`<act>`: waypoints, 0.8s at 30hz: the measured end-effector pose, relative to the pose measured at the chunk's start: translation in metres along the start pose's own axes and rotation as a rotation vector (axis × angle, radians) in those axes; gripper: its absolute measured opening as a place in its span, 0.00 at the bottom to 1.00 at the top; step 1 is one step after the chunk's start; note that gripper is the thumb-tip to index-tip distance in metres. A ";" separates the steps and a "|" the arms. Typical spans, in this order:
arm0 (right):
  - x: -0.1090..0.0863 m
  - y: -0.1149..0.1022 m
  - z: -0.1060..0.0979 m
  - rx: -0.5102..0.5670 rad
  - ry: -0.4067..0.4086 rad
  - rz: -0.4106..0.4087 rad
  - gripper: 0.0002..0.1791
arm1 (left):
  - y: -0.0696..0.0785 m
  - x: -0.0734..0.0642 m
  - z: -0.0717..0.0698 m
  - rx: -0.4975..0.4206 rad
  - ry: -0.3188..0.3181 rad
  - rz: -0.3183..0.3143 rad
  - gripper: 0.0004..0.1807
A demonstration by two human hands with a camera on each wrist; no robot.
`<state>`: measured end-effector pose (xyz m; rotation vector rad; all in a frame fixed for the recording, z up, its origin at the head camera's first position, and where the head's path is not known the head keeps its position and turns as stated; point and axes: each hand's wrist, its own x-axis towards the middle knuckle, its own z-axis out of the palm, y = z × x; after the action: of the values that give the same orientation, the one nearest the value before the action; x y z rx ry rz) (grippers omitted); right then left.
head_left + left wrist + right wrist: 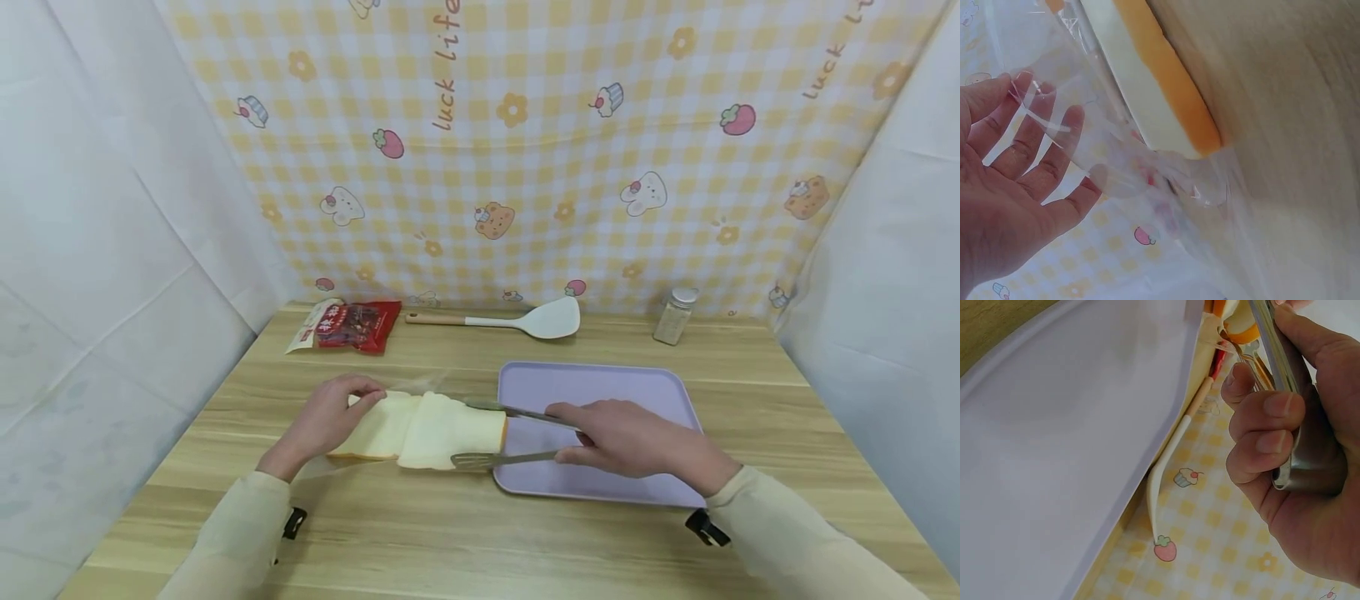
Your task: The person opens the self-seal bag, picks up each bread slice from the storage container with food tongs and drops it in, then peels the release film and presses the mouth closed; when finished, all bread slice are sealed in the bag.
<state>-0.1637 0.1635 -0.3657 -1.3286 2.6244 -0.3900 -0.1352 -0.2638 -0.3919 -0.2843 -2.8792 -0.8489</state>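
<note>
Slices of white bread with orange-brown crust lie on the table in the head view, one slice (450, 429) overlapping another slice (386, 429). Under and around the left part spreads a clear plastic bag (1210, 187). My left hand (326, 421) pinches the bag's edge between thumb and forefinger, the other fingers spread behind the film. My right hand (622, 435) grips metal tongs (525, 457), their arms spread apart. The tongs' tips reach over the right slice, one near its far edge and one at its near edge. That slice's right end meets the purple tray's left rim.
The purple tray (585, 383) lies under my right hand. Along the back are a red snack packet (356, 325), a white spatula (551, 318) with a wooden handle, and a small lidded jar (675, 317). A checked curtain (525, 167) hangs behind the table.
</note>
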 end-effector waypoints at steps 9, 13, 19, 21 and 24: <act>-0.004 -0.003 -0.002 -0.003 -0.004 0.028 0.33 | 0.004 0.002 0.000 0.011 0.042 -0.021 0.09; -0.004 -0.004 -0.003 -0.004 0.006 0.001 0.32 | 0.005 0.003 -0.001 0.010 0.059 -0.034 0.07; 0.004 -0.003 -0.002 0.054 -0.037 -0.015 0.31 | 0.004 0.003 0.000 0.008 0.065 -0.040 0.07; 0.008 -0.003 -0.001 0.073 -0.055 -0.014 0.32 | 0.004 0.003 0.001 0.006 0.068 -0.035 0.06; 0.012 -0.002 0.000 0.091 -0.075 -0.002 0.33 | 0.005 0.002 0.001 -0.001 0.072 -0.022 0.06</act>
<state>-0.1692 0.1529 -0.3654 -1.2921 2.5123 -0.4455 -0.1358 -0.2592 -0.3901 -0.2181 -2.8200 -0.8468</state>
